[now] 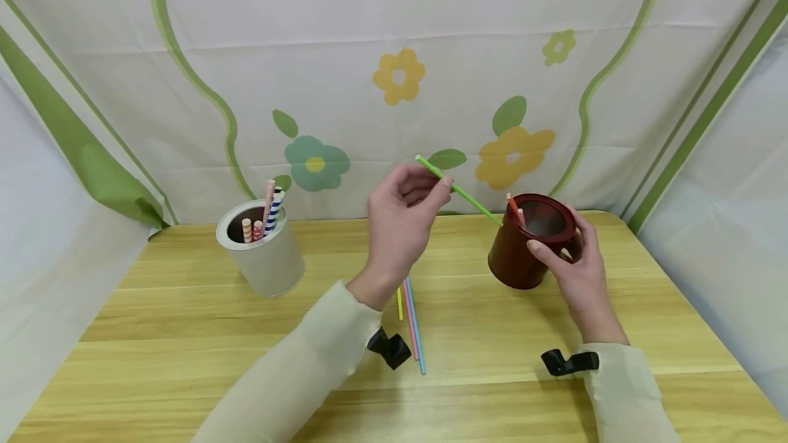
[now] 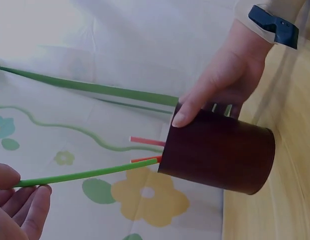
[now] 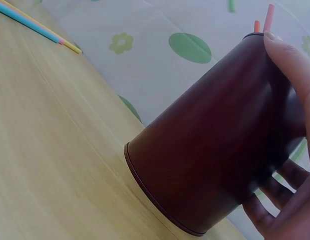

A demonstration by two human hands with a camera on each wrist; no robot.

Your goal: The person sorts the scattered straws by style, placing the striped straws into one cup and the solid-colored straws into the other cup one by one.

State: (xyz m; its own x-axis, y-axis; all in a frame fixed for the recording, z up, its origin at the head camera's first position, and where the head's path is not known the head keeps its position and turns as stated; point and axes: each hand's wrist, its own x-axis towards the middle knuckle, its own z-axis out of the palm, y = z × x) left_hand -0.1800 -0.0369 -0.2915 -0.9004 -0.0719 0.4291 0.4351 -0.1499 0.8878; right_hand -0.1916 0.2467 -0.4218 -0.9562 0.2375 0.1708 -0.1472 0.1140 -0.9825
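Note:
Between the thumb and fingers of my left hand [image 1: 399,227], a plain green straw [image 1: 469,197] is pinched. It slants down to the right, its far end right at the rim of a dark red can [image 1: 516,260]. My right hand [image 1: 583,286] holds that can from its right side, with the thumb at the rim. An orange straw [image 2: 144,160] and a pink straw [image 2: 146,141] stick out of the can's mouth. In the right wrist view, the can [image 3: 210,140] stands on the wooden table, fingers curled behind it.
At the left stands a white can [image 1: 273,265] with several patterned straws [image 1: 271,214] inside. Yellow [image 1: 400,305], pink [image 1: 412,330] and blue [image 1: 416,340] straws lie on the table, partly hidden beneath the left forearm. A flower-printed curtain [image 1: 345,74] hangs behind the table.

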